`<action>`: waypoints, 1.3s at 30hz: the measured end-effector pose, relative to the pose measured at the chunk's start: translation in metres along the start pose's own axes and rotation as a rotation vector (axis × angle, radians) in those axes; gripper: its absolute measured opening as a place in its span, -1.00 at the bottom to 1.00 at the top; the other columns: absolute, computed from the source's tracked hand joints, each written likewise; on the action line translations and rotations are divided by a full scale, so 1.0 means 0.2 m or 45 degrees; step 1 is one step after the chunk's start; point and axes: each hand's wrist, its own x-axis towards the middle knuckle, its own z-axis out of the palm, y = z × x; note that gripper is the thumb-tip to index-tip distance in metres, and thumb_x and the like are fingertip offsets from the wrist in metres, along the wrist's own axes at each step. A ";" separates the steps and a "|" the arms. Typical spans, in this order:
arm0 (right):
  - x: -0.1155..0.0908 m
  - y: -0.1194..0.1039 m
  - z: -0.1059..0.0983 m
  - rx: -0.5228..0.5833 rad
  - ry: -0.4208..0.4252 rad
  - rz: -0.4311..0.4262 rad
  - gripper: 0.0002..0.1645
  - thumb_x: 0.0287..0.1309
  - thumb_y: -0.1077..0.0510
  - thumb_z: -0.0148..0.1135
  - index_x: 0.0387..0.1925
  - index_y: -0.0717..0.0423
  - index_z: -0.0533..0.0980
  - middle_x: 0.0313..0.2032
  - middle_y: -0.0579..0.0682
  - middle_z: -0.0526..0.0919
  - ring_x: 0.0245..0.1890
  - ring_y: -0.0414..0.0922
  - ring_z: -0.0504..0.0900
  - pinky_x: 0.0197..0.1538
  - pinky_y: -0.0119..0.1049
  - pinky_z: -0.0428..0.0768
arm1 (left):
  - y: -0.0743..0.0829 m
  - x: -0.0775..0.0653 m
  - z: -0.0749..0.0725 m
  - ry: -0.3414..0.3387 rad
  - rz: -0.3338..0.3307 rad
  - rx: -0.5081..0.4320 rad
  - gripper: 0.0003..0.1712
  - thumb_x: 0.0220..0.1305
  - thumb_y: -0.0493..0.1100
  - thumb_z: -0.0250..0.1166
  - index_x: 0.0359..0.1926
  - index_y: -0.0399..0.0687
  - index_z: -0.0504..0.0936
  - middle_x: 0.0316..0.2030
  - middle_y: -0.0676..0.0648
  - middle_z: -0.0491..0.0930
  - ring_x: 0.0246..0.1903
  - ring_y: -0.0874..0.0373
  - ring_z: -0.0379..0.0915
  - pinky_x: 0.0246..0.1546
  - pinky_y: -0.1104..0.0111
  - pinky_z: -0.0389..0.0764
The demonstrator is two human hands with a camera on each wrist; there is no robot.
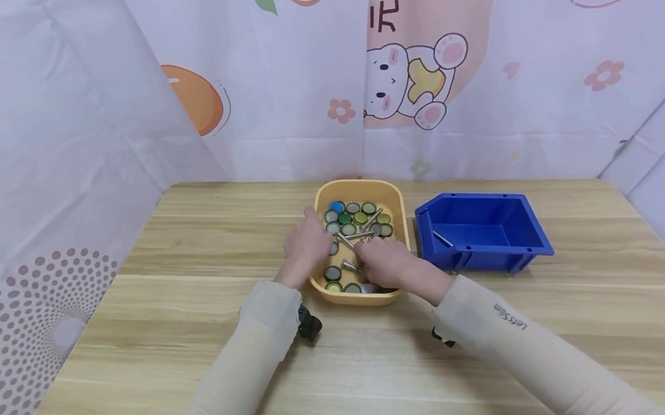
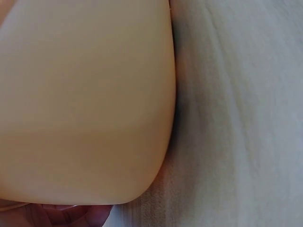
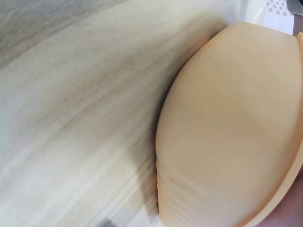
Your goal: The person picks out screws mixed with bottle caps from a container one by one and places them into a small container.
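Observation:
A yellow plastic basin [image 1: 396, 211] holds several bottle caps [image 1: 349, 230] and metal bolts [image 1: 362, 235]. My left hand [image 1: 307, 240] grips the basin's left rim; in the left wrist view its curled fingers [image 2: 71, 216] show below the basin wall [image 2: 90, 94]. Over the basin's right side, my right hand [image 1: 387, 261] reaches down inside with the fingers bent. One bolt [image 1: 351, 266] lies right at its fingertips, which are mostly hidden, so I cannot tell whether they hold anything. The right wrist view is mostly the basin's outer wall [image 3: 227, 127].
Just right of the basin stands a blue open-front bin [image 1: 487, 256], with one bolt [image 1: 442, 239] inside. Both stand on a wood-grain table [image 1: 349, 379]. A white printed curtain [image 1: 286, 105] hangs behind the table's far edge.

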 end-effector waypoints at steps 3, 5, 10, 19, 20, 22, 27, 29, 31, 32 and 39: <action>0.01 0.00 0.00 0.025 -0.010 0.018 -0.84 0.09 0.08 0.42 -0.42 0.01 0.56 -0.45 -0.07 0.62 -0.43 -0.13 0.57 -0.43 -0.19 0.54 | 0.00 0.00 0.00 0.002 0.003 -0.005 -0.44 0.32 -0.17 0.10 0.28 -0.21 0.18 -0.41 -0.11 0.54 -0.52 0.02 0.49 -0.58 0.30 0.42; 0.01 0.00 0.00 0.045 -0.016 0.024 -0.84 0.08 0.09 0.43 -0.49 -0.01 0.58 -0.49 -0.08 0.62 -0.46 -0.14 0.56 -0.45 -0.22 0.52 | 0.00 0.00 0.00 0.008 0.008 0.002 -0.44 0.32 -0.17 0.10 0.28 -0.21 0.18 -0.41 -0.11 0.54 -0.51 0.01 0.49 -0.57 0.29 0.42; 0.01 0.00 0.00 0.083 -0.028 0.033 -0.75 0.07 0.06 0.44 -0.63 -0.04 0.59 -0.58 -0.11 0.58 -0.51 -0.14 0.52 -0.51 -0.29 0.43 | 0.00 0.00 0.00 0.020 0.005 0.014 -0.43 0.32 -0.16 0.11 0.28 -0.20 0.18 -0.40 -0.12 0.55 -0.47 0.00 0.51 -0.53 0.28 0.42; 0.01 0.01 0.00 0.088 -0.039 0.035 -0.72 0.09 0.05 0.42 -0.62 -0.04 0.53 -0.56 -0.09 0.57 -0.49 -0.13 0.52 -0.50 -0.27 0.42 | 0.00 0.00 0.00 0.035 0.010 0.033 -0.49 0.32 -0.15 0.11 0.23 -0.18 0.22 -0.40 -0.11 0.54 -0.47 0.00 0.50 -0.53 0.28 0.41; 0.01 0.01 0.00 0.085 -0.040 0.032 -0.72 0.09 0.05 0.42 -0.62 -0.04 0.52 -0.55 -0.09 0.57 -0.48 -0.13 0.52 -0.50 -0.26 0.42 | 0.00 0.00 0.00 0.034 0.007 0.032 -0.49 0.32 -0.16 0.10 0.23 -0.18 0.21 -0.40 -0.11 0.54 -0.46 0.00 0.51 -0.52 0.27 0.41; 0.00 0.01 0.00 0.077 -0.044 0.026 -0.71 0.10 0.04 0.41 -0.62 -0.05 0.51 -0.55 -0.09 0.56 -0.48 -0.12 0.52 -0.49 -0.25 0.42 | 0.00 0.00 0.00 0.032 -0.001 0.025 -0.48 0.31 -0.16 0.11 0.23 -0.17 0.21 -0.39 -0.11 0.54 -0.45 -0.01 0.51 -0.51 0.26 0.42; 0.00 0.00 0.01 0.067 -0.052 0.028 -0.75 0.12 0.03 0.41 -0.54 -0.03 0.50 -0.52 -0.09 0.56 -0.46 -0.12 0.52 -0.47 -0.24 0.43 | 0.00 0.00 0.00 0.032 -0.013 0.013 -0.50 0.29 -0.17 0.12 0.20 -0.16 0.21 -0.38 -0.12 0.54 -0.45 -0.01 0.51 -0.50 0.25 0.42; 0.00 0.00 0.01 0.058 -0.054 0.029 -0.77 0.13 0.04 0.40 -0.47 -0.02 0.49 -0.50 -0.09 0.56 -0.44 -0.12 0.53 -0.45 -0.25 0.44 | 0.00 0.00 0.01 0.033 -0.013 0.021 -0.52 0.29 -0.17 0.11 0.18 -0.16 0.22 -0.39 -0.12 0.54 -0.46 -0.01 0.51 -0.51 0.26 0.42; 0.01 0.00 0.01 0.048 -0.054 0.027 -0.78 0.14 0.04 0.39 -0.42 -0.02 0.49 -0.48 -0.09 0.56 -0.43 -0.13 0.53 -0.43 -0.26 0.45 | 0.00 0.00 0.01 0.036 -0.011 0.032 -0.54 0.29 -0.17 0.12 0.16 -0.15 0.23 -0.40 -0.12 0.54 -0.47 -0.01 0.50 -0.53 0.26 0.41; 0.01 0.00 0.01 0.040 -0.053 0.025 -0.79 0.15 0.05 0.38 -0.41 -0.01 0.48 -0.48 -0.09 0.56 -0.43 -0.13 0.53 -0.43 -0.26 0.45 | 0.00 0.00 0.01 0.037 -0.010 0.037 -0.54 0.29 -0.17 0.12 0.15 -0.15 0.23 -0.40 -0.12 0.54 -0.47 0.00 0.50 -0.54 0.27 0.41; 0.00 -0.02 -0.01 -0.028 -0.003 0.031 -0.91 0.15 0.26 0.27 -0.38 0.03 0.51 -0.46 -0.03 0.57 -0.43 -0.09 0.53 -0.45 -0.21 0.50 | -0.01 0.00 0.01 0.036 -0.005 0.026 -0.55 0.30 -0.17 0.10 0.16 -0.15 0.24 -0.40 -0.12 0.54 -0.48 0.00 0.50 -0.56 0.27 0.41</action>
